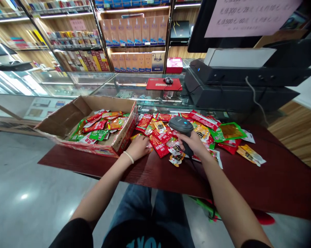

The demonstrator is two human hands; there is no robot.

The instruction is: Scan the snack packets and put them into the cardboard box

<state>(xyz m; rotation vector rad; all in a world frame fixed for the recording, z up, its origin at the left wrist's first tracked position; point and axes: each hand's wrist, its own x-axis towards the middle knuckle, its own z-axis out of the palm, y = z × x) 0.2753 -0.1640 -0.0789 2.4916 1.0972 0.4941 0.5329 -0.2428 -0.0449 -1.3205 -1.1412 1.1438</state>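
Note:
My right hand [193, 143] grips a dark handheld barcode scanner [181, 124], its head above the pile and a small blue light showing on top. My left hand [139, 148], with a pale band at the wrist, is closed over a snack packet whose edges barely show under the fingers. Around both hands lies a loose heap of red, orange and green snack packets [160, 137]. Just left of my left hand stands an open cardboard box [93, 147] with more packets [103, 125] inside.
The dark red wooden counter [155, 175] carries the heap and box. Behind it are a glass case, a red mouse pad [155, 84] with a mouse [168, 80], and black register equipment [238, 93]. A green packet [229, 131] and an orange one [250, 155] lie farther right.

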